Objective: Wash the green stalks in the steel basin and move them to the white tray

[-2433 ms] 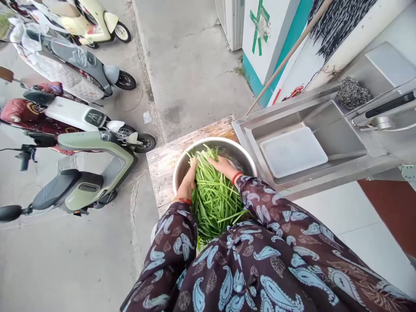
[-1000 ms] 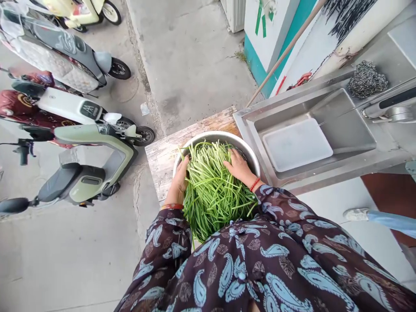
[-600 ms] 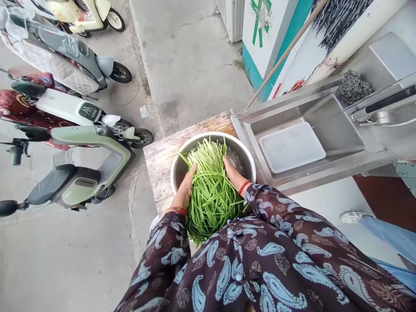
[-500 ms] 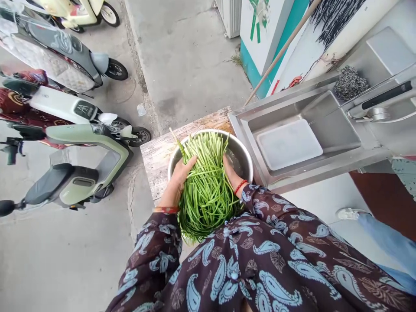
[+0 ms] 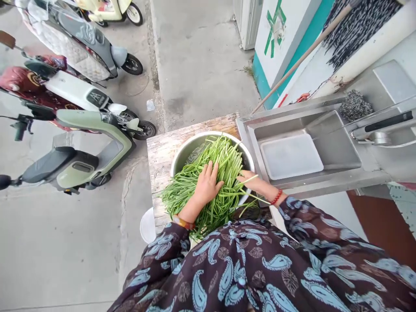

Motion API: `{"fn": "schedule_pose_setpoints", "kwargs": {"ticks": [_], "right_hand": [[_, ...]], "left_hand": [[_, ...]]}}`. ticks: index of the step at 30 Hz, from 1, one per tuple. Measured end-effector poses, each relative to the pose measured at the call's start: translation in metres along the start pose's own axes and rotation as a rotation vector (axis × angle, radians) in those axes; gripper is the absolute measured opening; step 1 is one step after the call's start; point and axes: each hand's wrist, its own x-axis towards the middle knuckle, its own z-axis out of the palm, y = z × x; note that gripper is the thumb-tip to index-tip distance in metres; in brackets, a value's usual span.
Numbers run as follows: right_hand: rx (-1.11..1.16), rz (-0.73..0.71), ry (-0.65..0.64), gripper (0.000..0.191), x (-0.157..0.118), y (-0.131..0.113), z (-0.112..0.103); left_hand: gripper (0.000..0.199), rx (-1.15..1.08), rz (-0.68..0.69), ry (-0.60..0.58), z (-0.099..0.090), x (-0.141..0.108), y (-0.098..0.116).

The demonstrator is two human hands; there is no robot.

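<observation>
A large bunch of long green garlic chives (image 5: 224, 158) lies across a round metal basin (image 5: 180, 156), its leafy ends spilling over the near rim. Water shows inside the basin at the back left. My left hand (image 5: 207, 184) rests flat on top of the bunch, fingers stretched out and a little apart. At the right side of the bunch, my right hand (image 5: 256, 184) has its fingers curled against the stalks, the tips partly hidden among them. A few loose stalks cross over that hand and stick out to the right.
The basin stands on a worn wooden board (image 5: 159, 162). A steel sink (image 5: 341, 151) with a whitish tray (image 5: 292, 156) adjoins on the right, near a scouring pad (image 5: 355, 105) and tap (image 5: 380, 138). A mop handle (image 5: 302, 56) leans behind. Parked scooters (image 5: 81, 169) stand left.
The bunch has turned and spread out, its leafy ends shifting left. My left hand has gone from the bunch's left side to flat on top. My right hand has moved slightly right and nearer me.
</observation>
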Motion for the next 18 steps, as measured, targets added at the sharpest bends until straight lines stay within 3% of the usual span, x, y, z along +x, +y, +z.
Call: {"fn": "schedule_pose_setpoints", "kwargs": {"ticks": [3, 6, 8, 10, 14, 18], "right_hand": [[-0.361, -0.106, -0.018, 0.033, -0.002, -0.005, -0.048], [-0.459, -0.339, 0.166, 0.037, 0.036, -0.038, -0.061], [-0.426, -0.488, 0.107, 0.039, 0.078, -0.063, -0.045], [-0.437, -0.563, -0.032, 0.039, 0.122, -0.081, -0.018], [-0.654, -0.451, -0.183, 0.056, 0.178, -0.086, 0.035], [-0.761, -0.292, -0.204, 0.060, 0.188, -0.074, 0.053]], "left_hand": [[0.066, -0.140, 0.031, 0.018, 0.003, -0.019, 0.000], [0.054, -0.323, -0.054, 0.174, -0.015, -0.016, -0.016], [0.050, -0.341, -0.152, 0.346, -0.027, -0.005, -0.036], [0.057, -0.260, -0.235, 0.439, -0.031, 0.008, -0.059], [0.089, -0.204, -0.419, 0.322, -0.016, 0.026, -0.098], [0.103, -0.188, -0.592, 0.126, -0.006, 0.041, -0.115]]}}
